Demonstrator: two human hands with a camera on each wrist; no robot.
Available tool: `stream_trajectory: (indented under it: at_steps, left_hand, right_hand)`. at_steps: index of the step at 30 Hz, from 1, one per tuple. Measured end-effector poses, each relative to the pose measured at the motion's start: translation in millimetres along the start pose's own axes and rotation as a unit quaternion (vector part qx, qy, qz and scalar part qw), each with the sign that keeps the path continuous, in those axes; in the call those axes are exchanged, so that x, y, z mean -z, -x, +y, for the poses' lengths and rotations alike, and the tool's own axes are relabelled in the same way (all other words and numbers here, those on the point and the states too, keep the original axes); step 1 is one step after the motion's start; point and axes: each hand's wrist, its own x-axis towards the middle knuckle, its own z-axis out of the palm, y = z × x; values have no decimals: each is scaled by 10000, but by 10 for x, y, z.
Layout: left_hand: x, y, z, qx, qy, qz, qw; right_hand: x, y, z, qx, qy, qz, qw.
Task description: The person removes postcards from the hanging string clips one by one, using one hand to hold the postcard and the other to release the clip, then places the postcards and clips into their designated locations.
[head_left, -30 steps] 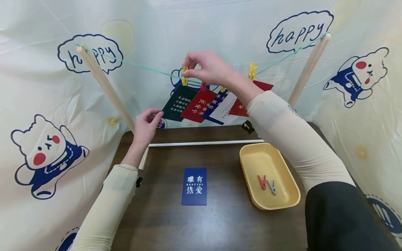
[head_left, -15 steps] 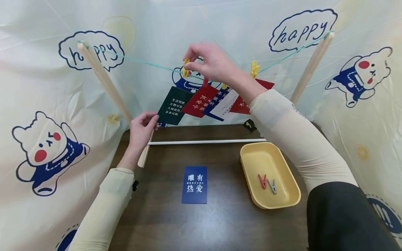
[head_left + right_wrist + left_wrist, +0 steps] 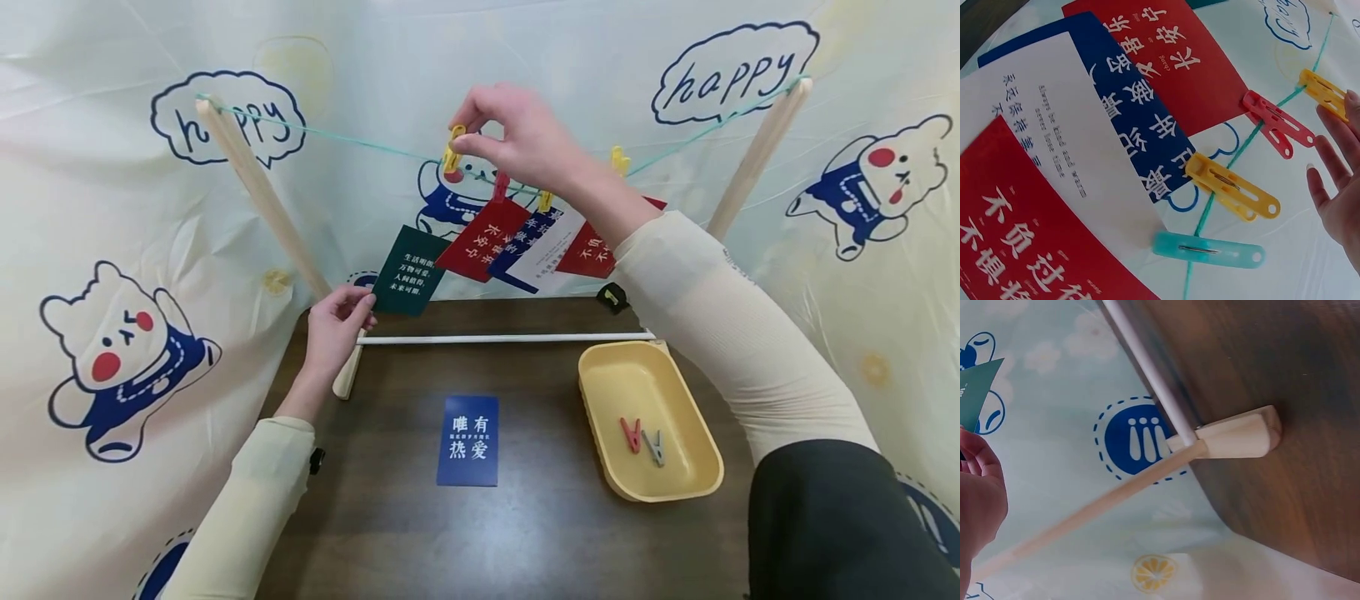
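My left hand [image 3: 336, 327] pinches the lower left edge of a dark green card [image 3: 409, 272] with white writing; the card's corner also shows in the left wrist view. Between thumb and fingers, my right hand [image 3: 525, 137] holds a yellow clothespin [image 3: 453, 152], which touches the green string [image 3: 1290, 95]. The green card hangs apart from that clothespin, below it. Further along the string, a red clothespin [image 3: 1277, 123], a second yellow clothespin [image 3: 1230, 185] and a teal clothespin [image 3: 1209, 249] hold overlapping cards: a red card [image 3: 486, 242], a blue one and a white one.
Wooden posts [image 3: 262, 196] carry the string, with a white rod [image 3: 502, 338] between their feet. A blue card [image 3: 467, 442] lies on the brown table [image 3: 375, 517]. The yellow tray [image 3: 592, 417] contains a red clothespin [image 3: 631, 435] and a grey clothespin [image 3: 654, 448].
The green card has come away from the yellow clothespin and moved down with my left hand. My right hand has risen slightly with that clothespin still in its fingers.
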Motion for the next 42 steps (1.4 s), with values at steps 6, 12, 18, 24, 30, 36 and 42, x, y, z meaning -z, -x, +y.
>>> stream_trajectory:
  at_steps: [6, 12, 18, 24, 30, 36, 42]
  left_hand:
    - [-10, 59, -105, 61, -176, -106, 9998]
    - [-61, 134, -188, 267, -225, -420, 9985]
    - [-110, 258, -243, 930, 179, -839, 9920]
    - [-149, 349, -321, 1775, 544, -1348, 9733]
    - [-237, 438, -437, 2018, 616, -1967, 9575]
    - [-278, 538, -485, 1981, 366, -2380, 9501]
    - [-340, 613, -501, 1969, 417, -3009, 9322]
  right_hand:
    - [67, 49, -36, 32, 170, 95, 9998]
    - [83, 189, -16, 158, 233, 9, 9996]
    - [57, 420, 65, 251, 329, -117, 9991]
    - [35, 599, 145, 1, 388, -223, 9990]
    - [4, 833, 200, 59, 589, -289, 9978]
    - [-16, 1085, 224, 657, 714, 188, 9951]
    - [2, 1302, 229, 1070, 589, 227, 9923]
